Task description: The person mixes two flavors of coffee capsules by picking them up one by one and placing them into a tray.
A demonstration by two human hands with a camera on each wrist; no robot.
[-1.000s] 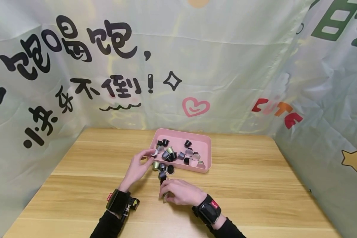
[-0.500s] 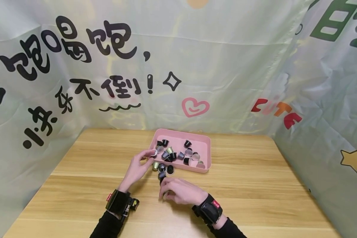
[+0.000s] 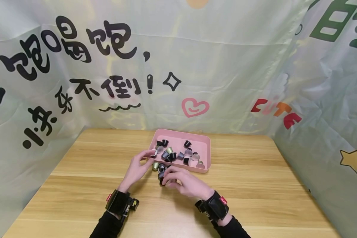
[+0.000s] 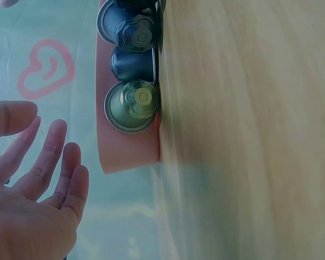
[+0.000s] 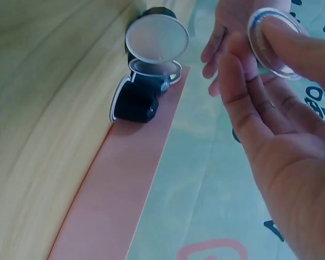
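Note:
My right hand (image 3: 187,181) pinches a coffee capsule (image 5: 257,33) between thumb and index finger. Its foil lid shows in the right wrist view, while its body is hidden. Below that hand, loose capsules lie on the table by the pink tray (image 3: 208,145), including a greenish-gold capsule (image 4: 140,100) and a black capsule (image 5: 132,103). My left hand (image 3: 139,167) hovers at the tray's near left corner, thumb and fingers spread, with nothing visible in its grasp in the left wrist view. A capsule with a pale rim (image 3: 154,152) appears right beside its index fingertip; whether they touch I cannot tell.
Several more capsules lie scattered inside the tray, black, grey and gold, such as a black capsule (image 3: 187,143) toward the right. The wooden table (image 3: 250,191) extends to both sides. A printed cloth (image 3: 232,76) hangs behind and along the sides.
My right hand has risen and moved away from me toward the table capsules, carrying the pinched capsule up from the tabletop. My left hand has stayed in place.

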